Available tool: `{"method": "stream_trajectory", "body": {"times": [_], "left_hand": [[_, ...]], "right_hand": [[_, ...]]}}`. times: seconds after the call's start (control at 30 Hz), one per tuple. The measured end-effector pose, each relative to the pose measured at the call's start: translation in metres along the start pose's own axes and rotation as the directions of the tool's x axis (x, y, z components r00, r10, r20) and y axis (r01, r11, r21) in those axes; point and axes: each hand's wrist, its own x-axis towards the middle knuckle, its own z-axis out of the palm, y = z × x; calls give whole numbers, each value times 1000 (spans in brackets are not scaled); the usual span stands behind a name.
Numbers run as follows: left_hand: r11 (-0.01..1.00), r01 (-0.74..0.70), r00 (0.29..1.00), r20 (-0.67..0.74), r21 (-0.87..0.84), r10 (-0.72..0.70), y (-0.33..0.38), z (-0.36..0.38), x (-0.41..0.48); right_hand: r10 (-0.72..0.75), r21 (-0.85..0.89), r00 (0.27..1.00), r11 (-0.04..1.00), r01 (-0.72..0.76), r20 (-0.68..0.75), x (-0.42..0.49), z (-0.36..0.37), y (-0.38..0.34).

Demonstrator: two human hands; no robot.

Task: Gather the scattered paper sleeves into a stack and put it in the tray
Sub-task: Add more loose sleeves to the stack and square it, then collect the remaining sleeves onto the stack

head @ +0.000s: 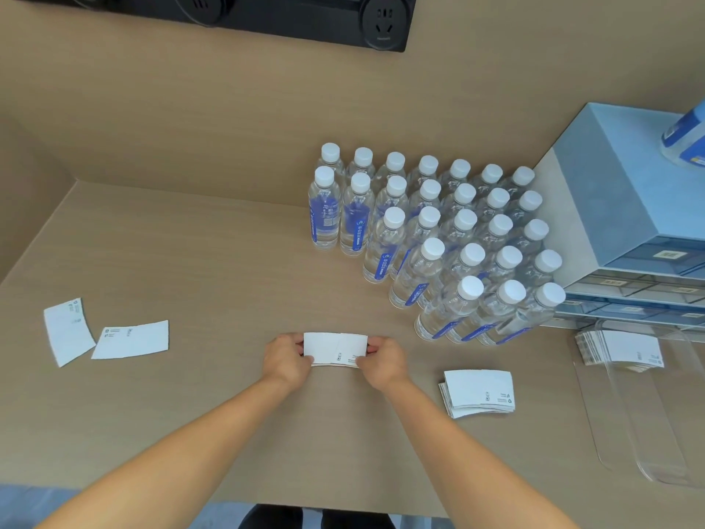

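A small stack of white paper sleeves [333, 348] is held between both hands at the table's middle, just above the surface. My left hand [287, 357] grips its left end and my right hand [383, 360] grips its right end. Two loose sleeves lie far left: one tilted [68, 330], one flatter [133, 339]. Another stack of sleeves [478, 391] rests on the table to the right of my hands. A clear plastic tray [648, 433] stands at the right edge, with a further stack of sleeves [625, 351] in its far end.
Several rows of capped water bottles [438, 238] stand behind and to the right of my hands. A blue drawer unit [629, 208] sits at the right rear, beside the tray. A black socket panel [267, 17] is on the wall.
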Motion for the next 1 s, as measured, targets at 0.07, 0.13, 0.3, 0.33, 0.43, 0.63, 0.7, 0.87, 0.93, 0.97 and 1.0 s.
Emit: {"method": "stream_trajectory", "body": {"times": [0.07,0.13,0.3,0.33,0.43,0.63,0.7,0.87,0.93,0.97,1.0], "left_hand": [[1000,-14,1000,6,18,14,-1,1,-3],[999,-25,1000,17,44,24,0,0,-6],[989,9,999,46,145,-15,3,-8,-13],[988,28,999,38,154,-34,2,-11,-13],[980,52,999,5,193,-54,0,-30,-15],[964,115,993,-40,242,-109,-31,-83,-26],[959,111,994,-46,261,-102,-48,-105,-29],[895,85,996,-73,438,-60,-87,-162,-31],[852,83,995,-88,517,-44,-105,-188,-27],[835,82,995,-91,545,-39,-115,-200,-24],[822,80,995,-91,564,-35,-126,-213,-21]], "right_hand": [[-13,-24,1000,1000,14,25,1,-2,1],[-7,-38,999,999,9,51,1,-5,1],[39,-94,998,995,-35,39,2,-14,-6],[33,-102,999,994,-32,10,2,-16,-8],[-26,-102,999,995,22,-35,5,-20,-20],[-219,-219,965,944,246,142,14,4,-72],[-264,-267,942,911,313,206,13,24,-93],[-352,-343,874,818,461,336,5,74,-137],[-368,-361,854,790,496,369,4,97,-153],[-367,-373,848,779,505,382,4,109,-161],[-367,-384,844,768,512,391,3,120,-170]]}}
